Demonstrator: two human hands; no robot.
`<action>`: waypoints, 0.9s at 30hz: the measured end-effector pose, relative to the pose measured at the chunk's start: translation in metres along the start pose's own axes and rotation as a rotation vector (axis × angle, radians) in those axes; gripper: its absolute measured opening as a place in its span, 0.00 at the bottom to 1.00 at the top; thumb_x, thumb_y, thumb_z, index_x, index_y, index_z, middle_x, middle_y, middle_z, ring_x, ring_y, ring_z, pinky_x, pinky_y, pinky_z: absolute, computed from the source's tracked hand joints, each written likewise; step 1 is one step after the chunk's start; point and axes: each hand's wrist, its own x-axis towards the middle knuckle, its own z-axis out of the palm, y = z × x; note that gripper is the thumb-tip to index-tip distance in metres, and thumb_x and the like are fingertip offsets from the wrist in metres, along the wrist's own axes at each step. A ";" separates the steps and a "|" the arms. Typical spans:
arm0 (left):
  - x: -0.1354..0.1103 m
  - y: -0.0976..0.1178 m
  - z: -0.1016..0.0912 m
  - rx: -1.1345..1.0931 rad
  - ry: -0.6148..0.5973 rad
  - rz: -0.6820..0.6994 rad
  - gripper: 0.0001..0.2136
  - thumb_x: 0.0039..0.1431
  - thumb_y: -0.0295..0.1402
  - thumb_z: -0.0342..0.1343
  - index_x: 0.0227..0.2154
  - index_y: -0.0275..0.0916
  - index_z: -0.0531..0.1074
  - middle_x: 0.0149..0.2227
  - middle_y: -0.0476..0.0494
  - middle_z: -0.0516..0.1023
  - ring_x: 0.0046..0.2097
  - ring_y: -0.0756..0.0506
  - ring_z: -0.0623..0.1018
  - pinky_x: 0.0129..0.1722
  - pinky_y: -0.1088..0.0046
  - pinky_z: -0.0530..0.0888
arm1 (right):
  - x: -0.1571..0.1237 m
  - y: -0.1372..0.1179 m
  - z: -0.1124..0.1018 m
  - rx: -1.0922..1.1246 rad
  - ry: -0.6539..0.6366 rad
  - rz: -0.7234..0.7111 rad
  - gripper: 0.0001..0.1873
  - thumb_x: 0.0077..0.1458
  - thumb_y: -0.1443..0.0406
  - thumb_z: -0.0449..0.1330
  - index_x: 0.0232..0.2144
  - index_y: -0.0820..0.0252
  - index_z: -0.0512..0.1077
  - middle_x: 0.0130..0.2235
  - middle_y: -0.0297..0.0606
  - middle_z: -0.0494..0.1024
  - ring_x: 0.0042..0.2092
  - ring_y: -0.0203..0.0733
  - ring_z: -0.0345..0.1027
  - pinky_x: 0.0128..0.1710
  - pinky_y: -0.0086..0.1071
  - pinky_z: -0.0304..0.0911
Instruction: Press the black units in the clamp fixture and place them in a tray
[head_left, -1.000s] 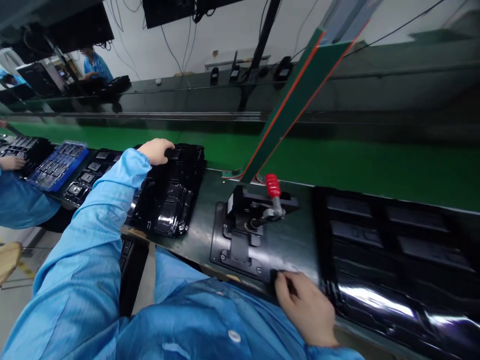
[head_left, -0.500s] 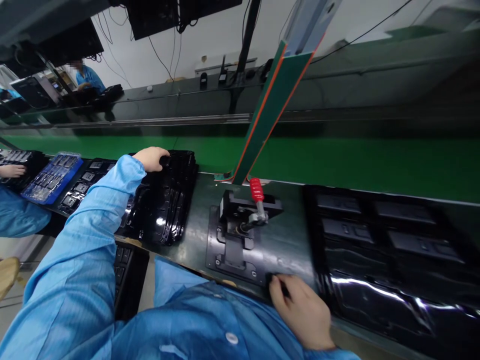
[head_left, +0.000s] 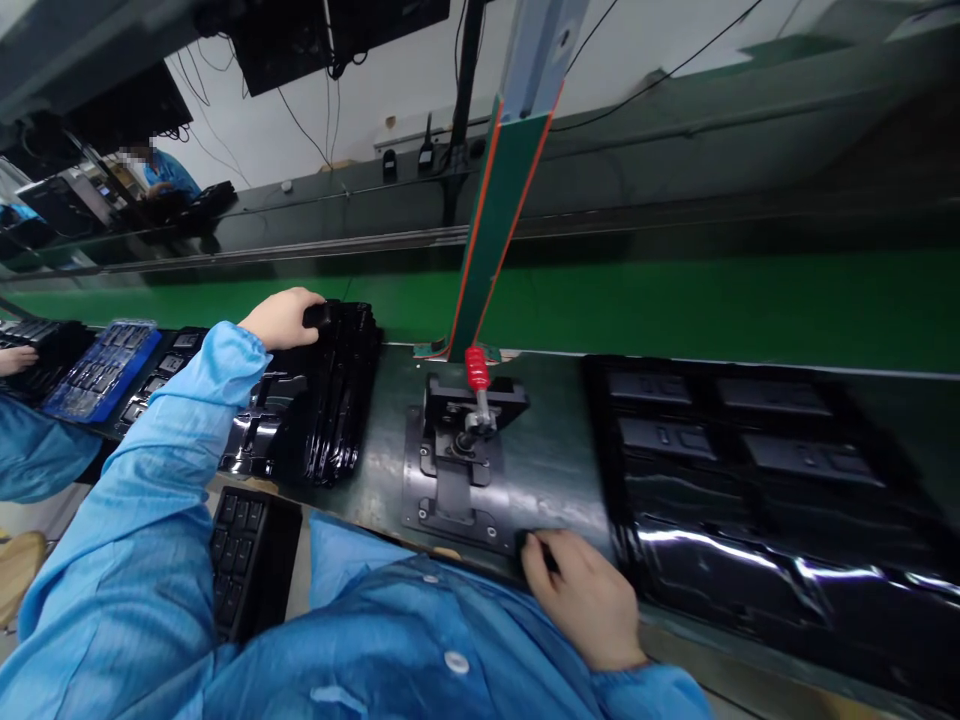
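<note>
My left hand (head_left: 281,318) pinches the far edge of a glossy black plastic tray (head_left: 296,400) at the left of the bench. Under and beside it, the edges of several stacked black trays (head_left: 346,390) show. My right hand (head_left: 585,600) rests closed at the bench's front edge, by the near right corner of a black clamping fixture (head_left: 450,500). Something dark shows at its fingertips, too hidden to name. The fixture has a toggle clamp with a red handle (head_left: 476,369) standing upright.
On the right lies a large black tray (head_left: 694,500) with flat dark parts in its far pockets. To the left are a blue tray (head_left: 105,370) of parts and another person's hand (head_left: 16,360). A green post (head_left: 491,220) rises behind the fixture. Below the bench sits a box of black pieces (head_left: 244,540).
My left hand has drawn the tray slightly left, and its surface now tilts away from the stack's edges. The view has shifted a little. My right hand keeps its place by the fixture.
</note>
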 end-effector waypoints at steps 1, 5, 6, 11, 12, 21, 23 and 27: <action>-0.004 0.006 -0.003 0.000 0.001 0.007 0.30 0.55 0.39 0.61 0.61 0.37 0.77 0.56 0.35 0.82 0.55 0.36 0.82 0.59 0.61 0.77 | 0.000 0.000 0.001 0.001 -0.004 0.004 0.11 0.71 0.63 0.58 0.34 0.58 0.75 0.31 0.36 0.80 0.32 0.43 0.75 0.36 0.36 0.66; -0.027 0.039 -0.011 0.011 0.007 0.017 0.29 0.55 0.40 0.60 0.60 0.37 0.78 0.55 0.37 0.83 0.55 0.35 0.82 0.59 0.59 0.78 | 0.000 -0.005 -0.001 0.027 -0.037 0.029 0.11 0.70 0.64 0.59 0.34 0.58 0.75 0.31 0.37 0.81 0.33 0.43 0.75 0.36 0.37 0.65; -0.034 0.049 -0.012 0.012 0.014 0.016 0.29 0.55 0.41 0.60 0.60 0.37 0.78 0.55 0.37 0.84 0.54 0.35 0.83 0.59 0.59 0.78 | 0.000 -0.007 -0.003 0.038 -0.049 0.041 0.11 0.70 0.64 0.59 0.34 0.58 0.76 0.31 0.37 0.81 0.33 0.44 0.74 0.36 0.37 0.65; -0.075 0.110 -0.011 0.008 0.021 0.015 0.27 0.56 0.43 0.60 0.58 0.38 0.79 0.53 0.37 0.84 0.52 0.34 0.84 0.56 0.57 0.80 | 0.001 -0.016 -0.010 0.088 -0.092 0.099 0.11 0.69 0.66 0.59 0.32 0.58 0.75 0.31 0.38 0.80 0.34 0.44 0.73 0.37 0.36 0.64; -0.084 0.123 -0.010 0.002 0.013 0.023 0.27 0.57 0.43 0.59 0.57 0.38 0.79 0.53 0.37 0.85 0.52 0.34 0.84 0.56 0.56 0.80 | 0.001 -0.017 -0.011 0.096 -0.097 0.106 0.11 0.69 0.66 0.59 0.32 0.58 0.75 0.31 0.39 0.79 0.34 0.44 0.73 0.37 0.36 0.64; -0.157 0.217 0.036 -0.151 0.035 0.016 0.22 0.61 0.42 0.62 0.54 0.33 0.80 0.50 0.33 0.86 0.51 0.32 0.86 0.55 0.51 0.83 | -0.002 -0.017 -0.016 0.154 -0.147 0.079 0.10 0.69 0.65 0.59 0.33 0.59 0.76 0.32 0.39 0.79 0.35 0.44 0.72 0.37 0.37 0.63; -0.166 0.231 0.052 -0.181 0.056 0.017 0.21 0.61 0.40 0.62 0.52 0.33 0.80 0.50 0.32 0.86 0.51 0.31 0.86 0.55 0.51 0.83 | -0.003 -0.016 -0.018 0.172 -0.164 0.066 0.10 0.68 0.65 0.59 0.33 0.59 0.76 0.32 0.39 0.79 0.35 0.44 0.71 0.37 0.37 0.62; -0.168 0.254 0.087 -0.216 -0.006 -0.037 0.18 0.61 0.40 0.62 0.51 0.37 0.81 0.49 0.34 0.86 0.51 0.33 0.86 0.54 0.53 0.83 | -0.006 -0.015 -0.022 0.209 -0.190 0.035 0.10 0.68 0.65 0.59 0.33 0.59 0.76 0.32 0.40 0.78 0.35 0.44 0.69 0.37 0.38 0.62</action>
